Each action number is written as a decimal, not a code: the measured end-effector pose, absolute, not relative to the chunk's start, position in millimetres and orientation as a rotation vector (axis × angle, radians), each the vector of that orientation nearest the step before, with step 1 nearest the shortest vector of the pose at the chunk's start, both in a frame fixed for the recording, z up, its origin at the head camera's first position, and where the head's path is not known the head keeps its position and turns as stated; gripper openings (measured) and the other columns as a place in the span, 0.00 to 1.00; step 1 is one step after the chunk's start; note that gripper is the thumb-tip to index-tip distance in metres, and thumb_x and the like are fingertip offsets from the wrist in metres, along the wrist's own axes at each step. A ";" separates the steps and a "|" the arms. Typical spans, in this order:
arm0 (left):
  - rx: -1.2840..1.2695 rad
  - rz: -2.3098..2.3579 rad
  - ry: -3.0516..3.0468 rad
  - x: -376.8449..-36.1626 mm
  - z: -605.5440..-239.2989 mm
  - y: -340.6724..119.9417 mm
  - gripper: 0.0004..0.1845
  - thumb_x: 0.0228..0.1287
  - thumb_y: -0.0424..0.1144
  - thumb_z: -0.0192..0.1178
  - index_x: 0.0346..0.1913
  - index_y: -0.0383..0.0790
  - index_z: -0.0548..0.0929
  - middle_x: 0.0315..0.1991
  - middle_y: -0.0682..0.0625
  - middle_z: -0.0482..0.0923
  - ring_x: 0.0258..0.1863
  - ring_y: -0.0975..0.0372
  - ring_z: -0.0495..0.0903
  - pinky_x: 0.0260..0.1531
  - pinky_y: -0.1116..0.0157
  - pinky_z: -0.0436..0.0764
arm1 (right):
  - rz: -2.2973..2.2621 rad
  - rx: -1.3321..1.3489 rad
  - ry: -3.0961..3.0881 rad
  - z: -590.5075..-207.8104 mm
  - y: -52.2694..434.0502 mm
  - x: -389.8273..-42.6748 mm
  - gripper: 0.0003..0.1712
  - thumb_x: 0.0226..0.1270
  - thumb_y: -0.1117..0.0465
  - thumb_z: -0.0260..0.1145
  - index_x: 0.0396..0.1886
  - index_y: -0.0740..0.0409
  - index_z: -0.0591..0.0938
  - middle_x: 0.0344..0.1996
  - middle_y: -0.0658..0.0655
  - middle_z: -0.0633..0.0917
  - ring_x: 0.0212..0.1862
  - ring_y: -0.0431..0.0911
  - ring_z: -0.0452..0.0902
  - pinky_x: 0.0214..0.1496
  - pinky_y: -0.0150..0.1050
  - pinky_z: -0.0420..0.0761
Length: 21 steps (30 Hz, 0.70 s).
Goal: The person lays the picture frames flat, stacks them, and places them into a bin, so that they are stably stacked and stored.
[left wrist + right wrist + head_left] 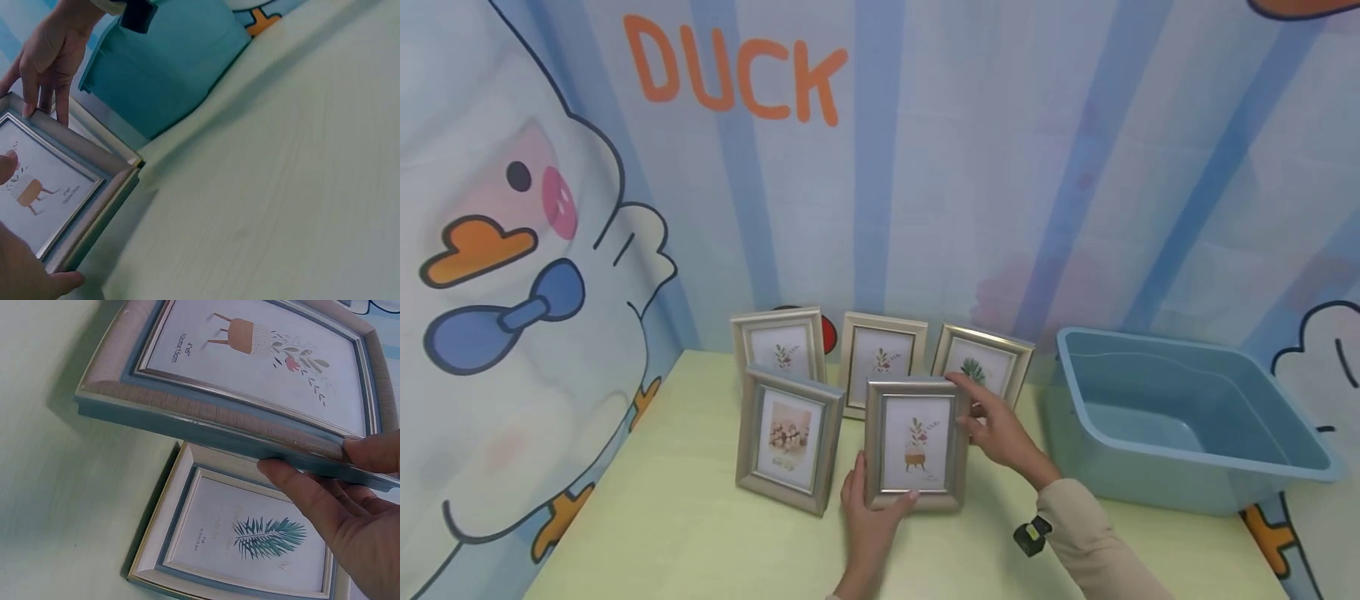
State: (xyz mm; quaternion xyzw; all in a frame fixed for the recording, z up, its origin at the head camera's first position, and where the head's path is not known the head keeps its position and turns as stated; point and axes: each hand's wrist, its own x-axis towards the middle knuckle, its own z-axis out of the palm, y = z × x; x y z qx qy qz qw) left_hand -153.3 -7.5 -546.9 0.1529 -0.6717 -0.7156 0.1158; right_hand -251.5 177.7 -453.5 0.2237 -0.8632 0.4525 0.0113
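Left hand [871,521]: nearest, partly closed, thumb over bottom edge of held frame [917,442], fingers along its left side. Right hand [1006,433]: partly closed, grips same frame's upper right edge. Held frame near-upright, potted-plant picture outward; cannot tell if base touches table [662,517]. Photo frame [790,437] stands just left. Behind: left back frame [783,346], middle back frame [882,358], leaf frame [988,358]. Blue-green tub [1138,483] right of frames. Farthest, DUCK backdrop [955,167].
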 end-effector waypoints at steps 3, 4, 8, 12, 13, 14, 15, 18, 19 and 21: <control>0.495 -2.236 -1.884 -145.6 -541.0 -6.6 0.61 0.48 0.34 0.77 0.81 0.54 0.49 0.79 0.32 0.41 0.75 0.32 0.47 0.66 0.30 0.61 | 1.508 0.637 -2.682 -450.8 183.8 -244.6 0.38 0.68 0.77 0.58 0.76 0.54 0.65 0.63 0.75 0.73 0.51 0.67 0.82 0.36 0.40 0.90; 0.505 -2.272 -1.852 -143.3 -539.1 -6.1 0.62 0.49 0.34 0.76 0.81 0.55 0.45 0.79 0.32 0.39 0.75 0.32 0.47 0.65 0.31 0.63 | 1.534 0.615 -2.675 -449.6 185.9 -242.0 0.38 0.68 0.77 0.59 0.76 0.53 0.65 0.62 0.76 0.73 0.52 0.68 0.82 0.37 0.40 0.90; 0.496 -2.430 -1.631 -135.5 -531.3 -3.9 0.62 0.58 0.33 0.71 0.81 0.52 0.33 0.78 0.29 0.35 0.74 0.28 0.45 0.65 0.32 0.64 | 1.661 0.551 -2.615 -443.3 193.8 -230.1 0.38 0.68 0.76 0.59 0.76 0.54 0.64 0.60 0.78 0.73 0.54 0.71 0.80 0.37 0.43 0.90; 0.406 -2.600 -1.396 -129.7 -528.3 1.1 0.57 0.68 0.36 0.62 0.79 0.44 0.25 0.76 0.24 0.38 0.73 0.29 0.52 0.66 0.37 0.69 | 1.806 0.509 -2.524 -436.4 196.8 -218.2 0.38 0.68 0.76 0.59 0.76 0.56 0.62 0.57 0.79 0.73 0.54 0.72 0.79 0.38 0.45 0.90; 0.379 -2.630 -1.349 -128.9 -528.1 2.3 0.55 0.70 0.37 0.60 0.78 0.43 0.24 0.75 0.24 0.40 0.73 0.31 0.55 0.65 0.39 0.72 | 1.830 0.501 -2.501 -435.1 197.1 -215.8 0.39 0.68 0.76 0.60 0.76 0.57 0.62 0.57 0.79 0.73 0.54 0.72 0.79 0.38 0.46 0.90; 0.370 -2.648 -1.326 -127.7 -527.1 3.4 0.53 0.72 0.38 0.58 0.78 0.41 0.24 0.74 0.23 0.43 0.72 0.31 0.57 0.63 0.39 0.73 | 1.854 0.490 -2.479 -434.2 197.4 -213.4 0.38 0.68 0.76 0.60 0.76 0.58 0.61 0.56 0.79 0.73 0.54 0.71 0.79 0.39 0.46 0.90; 0.362 -2.665 -1.311 -126.7 -526.2 4.3 0.52 0.73 0.39 0.56 0.78 0.40 0.25 0.73 0.23 0.48 0.71 0.32 0.60 0.62 0.40 0.75 | 1.873 0.484 -2.456 -433.6 197.9 -211.2 0.38 0.68 0.76 0.60 0.76 0.58 0.61 0.56 0.79 0.73 0.54 0.71 0.78 0.39 0.46 0.90; 0.353 -2.682 -1.310 -125.1 -523.3 5.0 0.48 0.75 0.38 0.52 0.79 0.41 0.28 0.68 0.26 0.59 0.67 0.36 0.68 0.59 0.41 0.78 | 1.928 0.437 -2.394 -433.3 200.4 -203.9 0.39 0.68 0.76 0.60 0.76 0.59 0.60 0.55 0.78 0.72 0.52 0.62 0.82 0.39 0.47 0.90; 0.360 -2.686 -1.310 -125.1 -522.6 4.5 0.47 0.74 0.36 0.52 0.80 0.42 0.29 0.66 0.27 0.62 0.64 0.38 0.72 0.59 0.42 0.79 | 1.947 0.415 -2.380 -433.9 201.1 -201.8 0.39 0.68 0.76 0.59 0.77 0.59 0.59 0.55 0.77 0.72 0.51 0.58 0.83 0.39 0.47 0.90; 0.372 -2.672 -1.354 -125.4 -522.4 3.7 0.47 0.72 0.31 0.52 0.80 0.45 0.31 0.64 0.29 0.66 0.59 0.43 0.77 0.57 0.45 0.81 | 1.981 0.378 -2.353 -435.6 202.2 -197.3 0.40 0.69 0.76 0.59 0.77 0.57 0.59 0.55 0.75 0.72 0.49 0.49 0.84 0.40 0.47 0.90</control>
